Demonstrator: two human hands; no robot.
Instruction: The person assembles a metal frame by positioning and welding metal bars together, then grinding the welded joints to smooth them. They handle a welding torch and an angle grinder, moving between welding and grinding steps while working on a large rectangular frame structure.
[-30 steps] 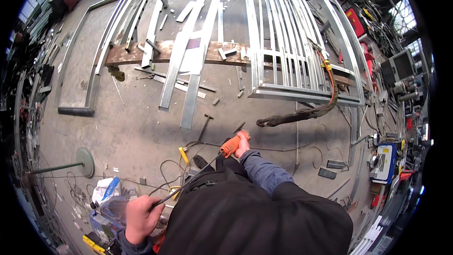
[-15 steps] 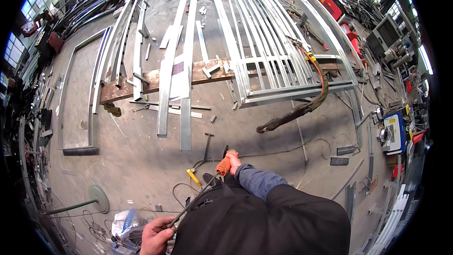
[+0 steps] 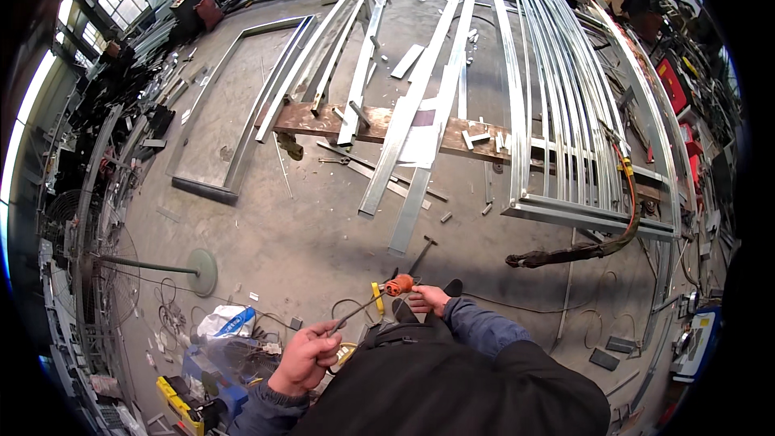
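My right hand (image 3: 430, 299) is closed at the front end of an orange angle grinder (image 3: 398, 285), low in front of my body. The grinder's rear end points left, and its disc cannot be made out here. From that end a dark power cord (image 3: 360, 310) runs down to my left hand (image 3: 309, 358), which pinches it between thumb and fingers. Just behind the grinder, a yellow-handled thing (image 3: 375, 294) stands near my shoes. A T-shaped metal bar (image 3: 423, 253) lies on the floor beyond.
Long metal profiles (image 3: 426, 97) rest across a rusty beam (image 3: 323, 119). A metal frame (image 3: 202, 188) lies left, a welded frame (image 3: 593, 215) right, with a sleeved cable (image 3: 565, 256) over it. A green round base (image 3: 203, 272), white bag (image 3: 226, 321) and yellow toolbox (image 3: 178, 405) are at left.
My view has turned left. The grinder has swung from pointing away to lying more sideways, its rear end leftward. My left hand has come up and forward with the cord.
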